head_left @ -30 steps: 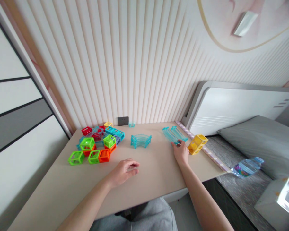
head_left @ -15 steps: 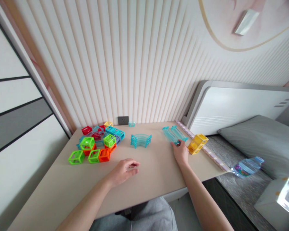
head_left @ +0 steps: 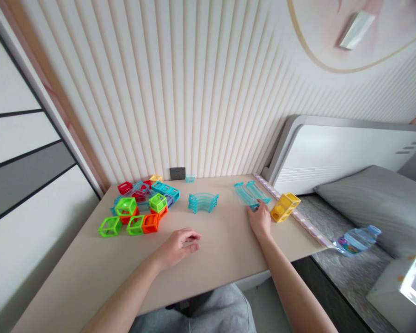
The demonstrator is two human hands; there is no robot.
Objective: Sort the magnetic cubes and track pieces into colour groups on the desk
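Note:
My left hand (head_left: 183, 247) rests on the table with thumb and fingers apart and nothing between them. Farther right, my right hand (head_left: 260, 218) has its fingers closed at the near end of a see-through blue track piece (head_left: 243, 193); the fingertips are partly hidden. A second blue track piece (head_left: 257, 189) lies alongside it. A stack of curved blue track pieces (head_left: 203, 202) sits between and beyond my hands. Just right of my right hand stands a yellow open-frame block (head_left: 284, 207), two cells long.
Green, orange, red and blue frame blocks (head_left: 136, 225) are heaped at the table's left. A small blue piece (head_left: 190, 178) lies by the wall under a dark socket (head_left: 177, 174). A patterned strip (head_left: 307, 225) runs along the right edge; beyond it, a plastic bottle (head_left: 357, 240) lies on the bed.
Almost nothing differs. The view has shifted very slightly, and both hands keep their places.

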